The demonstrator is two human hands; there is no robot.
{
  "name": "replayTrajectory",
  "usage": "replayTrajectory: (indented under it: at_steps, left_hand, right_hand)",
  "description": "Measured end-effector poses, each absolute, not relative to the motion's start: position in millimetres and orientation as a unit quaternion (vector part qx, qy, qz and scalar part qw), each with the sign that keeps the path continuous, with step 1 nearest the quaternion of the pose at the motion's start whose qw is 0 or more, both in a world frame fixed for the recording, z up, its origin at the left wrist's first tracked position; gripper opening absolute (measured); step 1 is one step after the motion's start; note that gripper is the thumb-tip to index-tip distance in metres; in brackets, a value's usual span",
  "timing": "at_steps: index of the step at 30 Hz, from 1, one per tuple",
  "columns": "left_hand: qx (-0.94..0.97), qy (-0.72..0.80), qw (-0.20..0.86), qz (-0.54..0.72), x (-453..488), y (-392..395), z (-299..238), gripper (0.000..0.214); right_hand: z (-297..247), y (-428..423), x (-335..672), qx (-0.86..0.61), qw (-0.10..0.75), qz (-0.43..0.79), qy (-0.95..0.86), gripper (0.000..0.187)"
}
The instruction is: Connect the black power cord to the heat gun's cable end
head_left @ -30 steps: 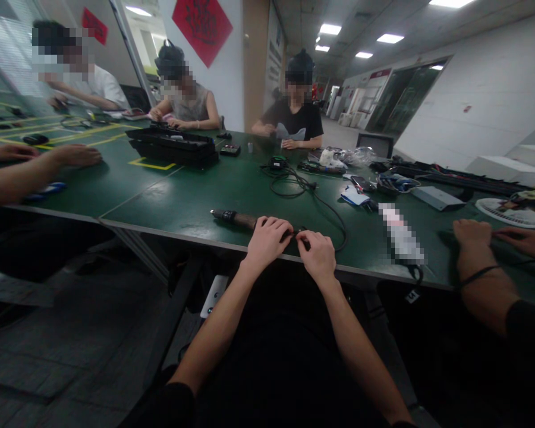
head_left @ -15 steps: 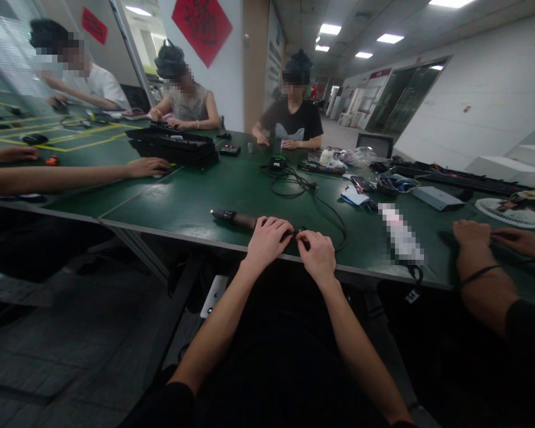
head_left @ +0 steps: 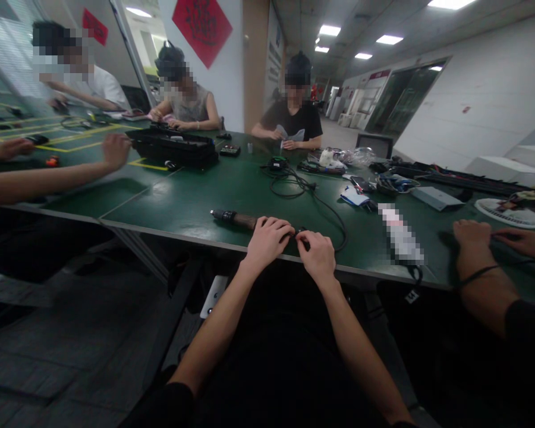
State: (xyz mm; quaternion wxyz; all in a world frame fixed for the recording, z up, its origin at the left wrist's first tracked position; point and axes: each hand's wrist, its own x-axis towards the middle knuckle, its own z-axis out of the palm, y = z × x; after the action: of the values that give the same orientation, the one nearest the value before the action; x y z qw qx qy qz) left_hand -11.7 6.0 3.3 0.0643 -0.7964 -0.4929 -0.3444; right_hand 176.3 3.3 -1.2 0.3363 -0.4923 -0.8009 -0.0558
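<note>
An electric screwdriver [head_left: 243,220] lies near the table's front edge, its black tip end pointing left. My left hand [head_left: 268,239] is closed over its rear part, fingers curled round the grip. Close beside it, my right hand [head_left: 317,254] pinches at the tail end of the screwdriver, where a black cable [head_left: 341,223] comes in. My fingers mostly hide the joint between cable and tool. From my right hand the cable loops back across the table to a loose coil.
The green table [head_left: 182,208] carries a black adapter [head_left: 277,163] and a black tray [head_left: 173,145] further back. Parts, bags and a white box [head_left: 437,198] lie to the right. A co-worker's arm [head_left: 477,261] rests at right; another person's hand [head_left: 116,151] is at left.
My hands and the screwdriver stay practically in place. At left, a co-worker's hand has lifted and drawn back leftward, uncovering a black mouse-like object on the table.
</note>
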Motion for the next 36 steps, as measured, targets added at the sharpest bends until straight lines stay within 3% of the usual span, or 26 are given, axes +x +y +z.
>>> replayTrajectory:
  at_steps: [36]
  left_hand:
    - [-0.792, -0.501, 0.058, -0.345, -11.0, 4.1, 5.1, 0.016]
  right_hand:
    - [-1.3, 3.1, 176.5, -0.494, 0.334, -0.055, -0.801, 0.014]
